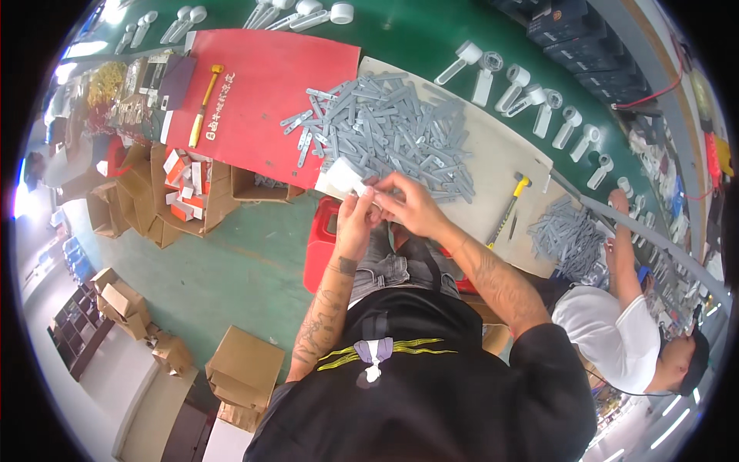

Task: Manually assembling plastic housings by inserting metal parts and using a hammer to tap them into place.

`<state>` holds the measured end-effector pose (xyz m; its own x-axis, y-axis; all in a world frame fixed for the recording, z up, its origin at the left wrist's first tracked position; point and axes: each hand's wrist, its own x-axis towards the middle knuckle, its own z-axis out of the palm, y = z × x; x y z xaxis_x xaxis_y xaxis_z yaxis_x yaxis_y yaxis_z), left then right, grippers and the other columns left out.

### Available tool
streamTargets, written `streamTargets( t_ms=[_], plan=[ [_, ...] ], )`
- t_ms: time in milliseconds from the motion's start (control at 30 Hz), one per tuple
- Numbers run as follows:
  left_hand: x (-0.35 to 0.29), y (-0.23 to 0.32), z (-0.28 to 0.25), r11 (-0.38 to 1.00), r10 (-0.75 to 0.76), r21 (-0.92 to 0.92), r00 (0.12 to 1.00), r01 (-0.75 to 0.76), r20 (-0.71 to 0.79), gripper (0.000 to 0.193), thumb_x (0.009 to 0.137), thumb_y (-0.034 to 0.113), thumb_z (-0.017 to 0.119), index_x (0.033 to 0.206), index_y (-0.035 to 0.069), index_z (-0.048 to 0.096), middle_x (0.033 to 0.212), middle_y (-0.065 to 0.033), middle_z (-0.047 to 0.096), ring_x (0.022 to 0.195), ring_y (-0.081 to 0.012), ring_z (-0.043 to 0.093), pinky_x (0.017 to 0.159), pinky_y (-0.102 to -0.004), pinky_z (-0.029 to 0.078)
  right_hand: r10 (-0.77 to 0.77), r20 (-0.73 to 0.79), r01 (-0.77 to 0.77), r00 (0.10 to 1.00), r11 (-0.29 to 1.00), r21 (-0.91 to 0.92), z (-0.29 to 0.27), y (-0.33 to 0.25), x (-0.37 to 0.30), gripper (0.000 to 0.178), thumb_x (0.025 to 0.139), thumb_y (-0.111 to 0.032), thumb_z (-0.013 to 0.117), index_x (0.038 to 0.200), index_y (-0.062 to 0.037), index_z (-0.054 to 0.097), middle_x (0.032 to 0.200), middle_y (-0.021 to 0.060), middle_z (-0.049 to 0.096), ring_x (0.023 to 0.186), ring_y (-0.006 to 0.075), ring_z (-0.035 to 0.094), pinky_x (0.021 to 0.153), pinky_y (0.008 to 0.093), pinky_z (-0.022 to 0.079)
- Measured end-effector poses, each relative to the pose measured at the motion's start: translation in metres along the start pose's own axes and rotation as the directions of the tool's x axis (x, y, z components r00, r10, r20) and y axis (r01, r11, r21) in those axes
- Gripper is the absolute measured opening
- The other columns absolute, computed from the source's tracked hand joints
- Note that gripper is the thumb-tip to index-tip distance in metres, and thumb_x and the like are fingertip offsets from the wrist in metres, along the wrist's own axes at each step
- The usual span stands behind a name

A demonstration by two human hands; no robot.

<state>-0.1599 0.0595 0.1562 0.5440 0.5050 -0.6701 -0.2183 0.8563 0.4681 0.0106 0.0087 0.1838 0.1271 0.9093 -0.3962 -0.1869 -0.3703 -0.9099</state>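
Close to the table's front edge, my two hands hold a white round-headed part with a short handle (pixel 344 174). My left hand (pixel 356 221) is closed around its lower end. The fingers of my right hand (pixel 410 203) pinch at the same end from the other side; whatever small piece may be between them is hidden. Just beyond lies a wide heap of flat grey strip-like pieces (pixel 392 131), some of them spread onto a red sheet (pixel 265 85). A beige sheet (pixel 493 150) lies under the heap's right side.
A yellow-handled hammer (pixel 206 106) lies on the red sheet, another hammer (pixel 508 209) to the right. White round-headed handles (pixel 510 87) line the green belt (pixel 416 38). Cartons (pixel 185 219) stand left. A co-worker in a white shirt (pixel 612 331) works at right beside a second grey heap (pixel 568 237).
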Motion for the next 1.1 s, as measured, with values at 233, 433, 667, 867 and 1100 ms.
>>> streamTargets(
  t_ms=[233,433,667,867,1100],
  plan=[
    [-0.04,-0.02,-0.024,0.97,0.118,0.229,0.984,-0.084,-0.136,0.027,0.11,0.022,0.057,0.13,0.005,0.056,0.115,-0.0108,0.07,0.07,-0.0077,0.054,0.065,-0.0238,0.046,-0.349,-0.29,-0.004,0.891,0.632,-0.775,-0.1,0.088,0.017,0.017,0.093,-0.011,0.07,0.11,-0.0121,0.075,0.095,0.0094,0.065,0.091,0.0322,0.066,0.081,0.0416,0.055],
    [-0.064,-0.02,-0.025,0.955,0.142,0.277,0.983,-0.105,-0.119,0.034,0.105,0.015,0.06,0.134,0.0,0.054,0.107,-0.0066,0.07,0.075,-0.0099,0.059,0.067,-0.0249,0.048,-0.347,0.148,0.284,0.926,0.382,-0.879,-0.127,0.08,0.028,0.018,0.082,-0.004,0.074,0.1,-0.0088,0.073,0.104,0.0083,0.06,0.101,0.0308,0.061,0.085,0.0422,0.053],
    [-0.07,-0.025,-0.004,0.969,0.166,0.188,0.986,-0.162,-0.01,0.042,0.102,0.01,0.059,0.14,-0.006,0.049,0.1,-0.0083,0.066,0.076,-0.0126,0.06,0.068,-0.0274,0.05,0.175,-0.217,-0.269,0.96,0.787,-0.555,-0.153,0.083,-0.004,0.022,0.084,-0.015,0.083,0.103,-0.0084,0.073,0.087,0.0062,0.073,0.085,0.0202,0.07,0.08,0.0335,0.053],
    [-0.066,-0.042,0.03,0.936,0.125,0.311,0.982,-0.163,0.14,0.039,0.105,0.012,0.057,0.14,-0.004,0.052,0.112,-0.0085,0.069,0.076,-0.0129,0.062,0.07,-0.0285,0.052,0.03,-0.25,-0.057,0.968,0.993,-0.102,-0.091,-0.005,-0.111,0.031,0.092,-0.007,0.079,0.122,-0.0073,0.074,0.089,0.0025,0.07,0.08,0.01,0.062,0.072,0.0271,0.049],
    [-0.088,-0.047,0.084,0.913,0.039,0.375,0.947,-0.164,0.317,0.049,0.106,0.013,0.059,0.149,-0.005,0.046,0.123,-0.0098,0.069,0.084,-0.0131,0.065,0.079,-0.0305,0.056,-0.29,-0.265,0.167,0.919,0.899,-0.405,-0.035,-0.036,-0.194,0.037,0.089,0.0,0.079,0.124,-0.0087,0.077,0.087,0.0031,0.062,0.079,0.0123,0.06,0.069,0.0273,0.049]
  ],
)
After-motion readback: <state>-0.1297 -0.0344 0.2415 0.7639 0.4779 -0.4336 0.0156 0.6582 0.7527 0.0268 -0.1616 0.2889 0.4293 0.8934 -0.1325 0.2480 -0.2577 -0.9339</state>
